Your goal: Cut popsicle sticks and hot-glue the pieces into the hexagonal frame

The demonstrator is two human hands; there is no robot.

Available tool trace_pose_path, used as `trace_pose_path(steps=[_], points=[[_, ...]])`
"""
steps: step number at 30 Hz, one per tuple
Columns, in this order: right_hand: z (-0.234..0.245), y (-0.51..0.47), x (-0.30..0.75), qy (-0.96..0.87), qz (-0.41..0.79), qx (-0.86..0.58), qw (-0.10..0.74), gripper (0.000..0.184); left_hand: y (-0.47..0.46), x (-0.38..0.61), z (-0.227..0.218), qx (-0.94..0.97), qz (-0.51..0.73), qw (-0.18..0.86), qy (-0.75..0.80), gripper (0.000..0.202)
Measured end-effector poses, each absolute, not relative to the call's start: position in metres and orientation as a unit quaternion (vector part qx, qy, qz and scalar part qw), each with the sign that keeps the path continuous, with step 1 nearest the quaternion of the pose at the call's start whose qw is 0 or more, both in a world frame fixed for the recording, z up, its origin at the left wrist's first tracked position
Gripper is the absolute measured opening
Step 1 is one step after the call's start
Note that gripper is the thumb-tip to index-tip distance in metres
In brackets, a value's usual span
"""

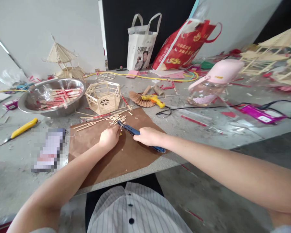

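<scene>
My right hand point(147, 136) is closed round a blue-handled cutter point(129, 128) that lies slanted across a brown paper sheet point(126, 155). My left hand point(109, 138) rests on the sheet just left of the cutter's tip, fingers pinched on a small piece I cannot make out. Short cut wooden sticks point(116, 119) lie scattered just beyond both hands. Behind them stands a hexagonal frame of wooden sticks point(103, 97).
A steel bowl point(29, 103) with red-and-wood sticks sits at left, a yellow utility knife point(23, 128) nearer. A yellow glue gun point(154, 99) on a paper fan, a pink-lidded jar point(213, 84), a magenta device point(263, 115) with black cable, two bags point(142, 43) and stick pavilions point(61, 60) stand behind.
</scene>
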State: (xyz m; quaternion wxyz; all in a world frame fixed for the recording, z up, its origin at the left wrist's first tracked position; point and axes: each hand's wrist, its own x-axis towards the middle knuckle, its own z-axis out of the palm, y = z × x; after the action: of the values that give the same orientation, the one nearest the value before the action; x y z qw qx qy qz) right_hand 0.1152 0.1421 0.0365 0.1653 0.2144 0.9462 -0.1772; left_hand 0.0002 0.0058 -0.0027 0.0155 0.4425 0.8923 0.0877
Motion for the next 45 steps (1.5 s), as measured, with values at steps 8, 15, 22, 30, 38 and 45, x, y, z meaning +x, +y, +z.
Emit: trace_pose_path(steps=[8,15,22,30,38,45], points=[[0.035,0.146,0.114,0.930,-0.225,0.227,0.182,0.041,0.004,0.001,-0.004,0.449,0.099,0.010,0.888,0.029],[0.032,0.145,0.111,0.923,-0.238,0.239,0.182,0.038,0.006,-0.001,-0.004,0.447,0.070,0.008,0.891,0.031],[0.027,0.145,0.108,0.915,-0.248,0.262,0.181,0.038,0.005,0.001,-0.001,0.422,0.024,0.011,0.906,0.035],[0.028,0.144,0.105,0.912,-0.238,0.276,0.189,0.037,0.005,0.004,0.001,0.413,0.003,0.012,0.911,0.035],[0.022,0.144,0.105,0.921,-0.212,0.274,0.177,0.039,0.005,0.004,0.001,0.408,-0.009,0.015,0.913,0.033],[0.019,0.144,0.104,0.929,-0.186,0.275,0.165,0.042,0.004,0.006,0.003,0.406,-0.015,0.024,0.913,0.034]])
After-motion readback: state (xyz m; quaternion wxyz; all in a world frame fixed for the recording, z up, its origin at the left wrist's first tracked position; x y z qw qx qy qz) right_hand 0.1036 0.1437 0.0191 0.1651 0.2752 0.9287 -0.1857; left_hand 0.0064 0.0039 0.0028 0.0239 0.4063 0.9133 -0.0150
